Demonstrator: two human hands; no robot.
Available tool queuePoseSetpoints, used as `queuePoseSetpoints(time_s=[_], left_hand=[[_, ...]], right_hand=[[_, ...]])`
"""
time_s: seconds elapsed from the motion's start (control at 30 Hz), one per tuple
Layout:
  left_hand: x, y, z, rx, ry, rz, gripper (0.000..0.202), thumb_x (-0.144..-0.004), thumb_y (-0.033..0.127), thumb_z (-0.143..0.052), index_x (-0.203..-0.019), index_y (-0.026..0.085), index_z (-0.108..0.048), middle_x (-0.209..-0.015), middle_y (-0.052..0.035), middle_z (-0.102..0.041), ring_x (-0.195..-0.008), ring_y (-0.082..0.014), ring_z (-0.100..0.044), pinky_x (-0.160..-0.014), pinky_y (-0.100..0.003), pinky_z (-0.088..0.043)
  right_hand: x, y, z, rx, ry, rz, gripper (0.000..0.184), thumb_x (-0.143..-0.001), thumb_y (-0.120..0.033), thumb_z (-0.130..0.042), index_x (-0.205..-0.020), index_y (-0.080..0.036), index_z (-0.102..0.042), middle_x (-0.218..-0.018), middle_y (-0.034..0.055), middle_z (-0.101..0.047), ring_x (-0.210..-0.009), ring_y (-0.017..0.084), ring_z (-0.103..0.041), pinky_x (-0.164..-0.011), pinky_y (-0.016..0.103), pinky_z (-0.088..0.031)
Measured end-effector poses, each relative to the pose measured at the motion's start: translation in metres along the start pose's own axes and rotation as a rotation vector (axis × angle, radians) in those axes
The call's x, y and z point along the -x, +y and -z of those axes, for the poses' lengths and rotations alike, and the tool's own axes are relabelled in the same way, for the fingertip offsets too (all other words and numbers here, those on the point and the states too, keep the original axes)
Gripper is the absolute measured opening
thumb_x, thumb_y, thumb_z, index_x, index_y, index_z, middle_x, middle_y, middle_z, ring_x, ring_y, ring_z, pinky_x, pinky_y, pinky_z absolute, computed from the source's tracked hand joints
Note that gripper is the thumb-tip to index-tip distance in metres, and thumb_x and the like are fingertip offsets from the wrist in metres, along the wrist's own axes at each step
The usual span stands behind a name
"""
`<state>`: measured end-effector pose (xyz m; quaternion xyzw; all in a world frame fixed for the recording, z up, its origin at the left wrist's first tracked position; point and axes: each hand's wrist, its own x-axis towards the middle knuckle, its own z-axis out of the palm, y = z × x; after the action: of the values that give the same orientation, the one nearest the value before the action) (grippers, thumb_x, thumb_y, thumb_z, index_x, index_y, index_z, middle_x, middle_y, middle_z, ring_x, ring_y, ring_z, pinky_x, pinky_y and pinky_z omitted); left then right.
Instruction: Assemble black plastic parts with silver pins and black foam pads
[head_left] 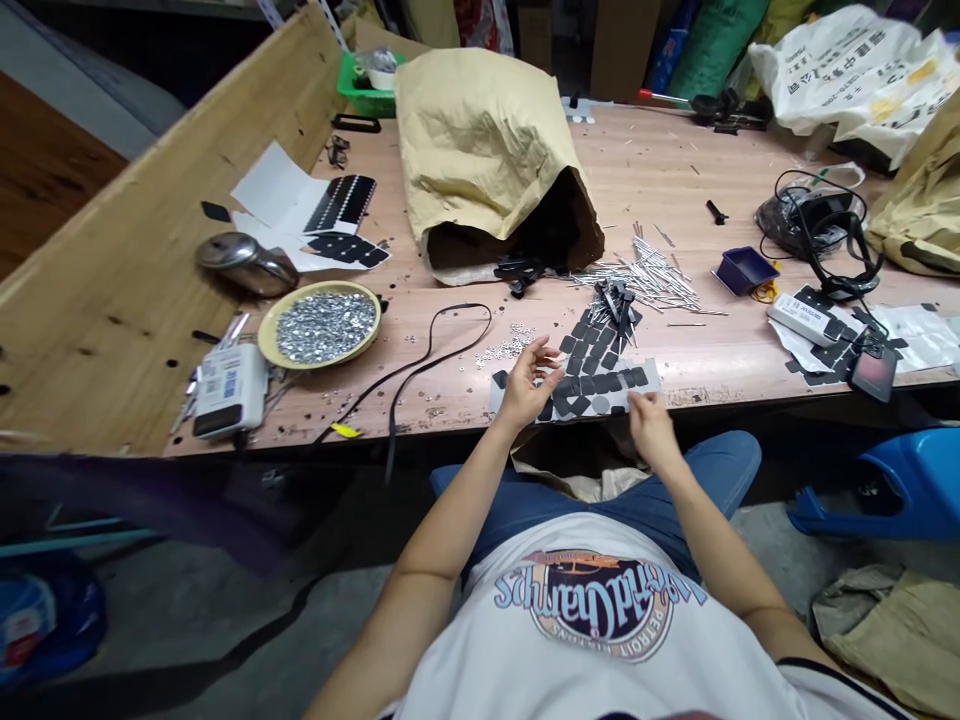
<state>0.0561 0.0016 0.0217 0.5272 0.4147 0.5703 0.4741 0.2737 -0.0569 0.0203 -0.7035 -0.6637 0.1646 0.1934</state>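
A white backing sheet with several black square pads (600,385) lies at the table's near edge. My left hand (527,380) rests on its left end, fingers curled and slightly apart, touching the pads. On the sheet's lower right edge my right hand (651,425) has its fingers bent down against the paper. Just behind the sheet are loose black pads (592,340), a bunch of black clips (616,300) and a heap of thin metal pins (652,270).
A large brown paper sack (487,160) lies open behind. At left: a yellow dish of small silver parts (322,325), a black strap (442,350), a white device (229,390). At right: a blue tray (744,270), cables, more pad sheets (825,345). Blue stool (892,490) at lower right.
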Motion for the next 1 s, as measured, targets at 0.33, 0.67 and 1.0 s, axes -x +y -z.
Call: queuePoseSetpoints(time_s=[0.33,0.67,1.0], left_hand=[[0.003,0.006,-0.001,0.000,0.028,0.021,0.052,-0.071,0.039,-0.070,-0.116,0.021,-0.053,-0.096,-0.0053,-0.064,-0.081,-0.0130,-0.061,-0.070,-0.025,-0.046],[0.005,0.006,-0.001,-0.023,0.038,0.039,0.048,-0.072,0.037,-0.069,-0.114,0.020,-0.055,-0.095,-0.0056,-0.065,-0.082,-0.0133,-0.061,-0.070,-0.024,-0.046],[0.008,0.002,0.013,-0.070,0.131,0.072,0.041,-0.073,0.034,-0.067,-0.110,0.019,-0.058,-0.090,-0.0050,-0.066,-0.085,-0.0142,-0.062,-0.068,-0.023,-0.046]], right_hand=[[-0.005,0.012,-0.001,-0.085,0.061,-0.063,0.034,-0.087,-0.027,-0.040,-0.104,-0.016,-0.069,-0.092,0.0090,-0.050,-0.063,0.015,-0.056,-0.071,0.037,-0.053],[-0.009,0.017,0.001,-0.347,-0.012,-0.064,0.036,-0.089,-0.035,-0.041,-0.110,-0.018,-0.065,-0.088,0.0057,-0.047,-0.052,0.009,-0.051,-0.045,0.025,-0.049],[0.039,-0.018,0.019,-0.206,-0.511,0.337,0.031,-0.091,-0.030,-0.043,-0.109,-0.024,-0.066,-0.095,0.0048,-0.053,-0.054,0.007,-0.054,-0.056,0.024,-0.051]])
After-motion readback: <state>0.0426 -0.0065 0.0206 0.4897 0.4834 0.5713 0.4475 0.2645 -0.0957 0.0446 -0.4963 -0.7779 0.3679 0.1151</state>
